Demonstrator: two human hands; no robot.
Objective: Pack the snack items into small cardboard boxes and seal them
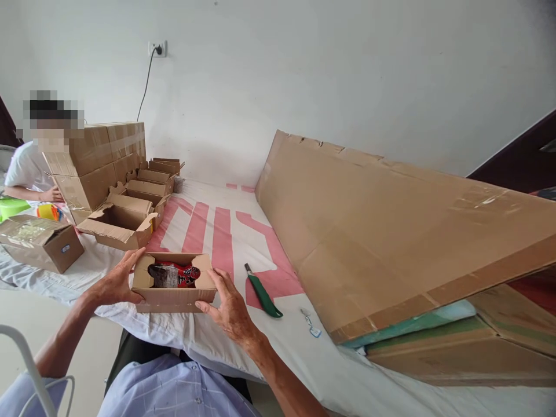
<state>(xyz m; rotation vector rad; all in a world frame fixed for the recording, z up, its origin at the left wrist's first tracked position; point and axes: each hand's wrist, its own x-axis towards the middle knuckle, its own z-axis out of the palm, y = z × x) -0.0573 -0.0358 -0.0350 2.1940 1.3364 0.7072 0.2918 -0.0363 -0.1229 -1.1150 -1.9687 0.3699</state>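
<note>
- Under both hands, a white cloth (204, 231) with pink stripes was spread, backed by a white wall (304, 69).
- One small open box (174, 282) holding one red packet (175, 274) was gripped between the left hand (113, 284) and the right hand (229, 308).
- One green knife (263, 292) was seen just right of the right hand.
- Four open cartons (121, 223) were counted beyond the left hand.

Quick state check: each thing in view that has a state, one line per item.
small carton: open on top, held at both ends
red packet: inside the small carton
left hand: grip on the carton's left end
right hand: grip on the carton's right end
green utility knife: lying on the cloth, untouched; blade cannot tell
row of cartons: flaps open
taped carton: closed
wall plug: plugged in
</note>
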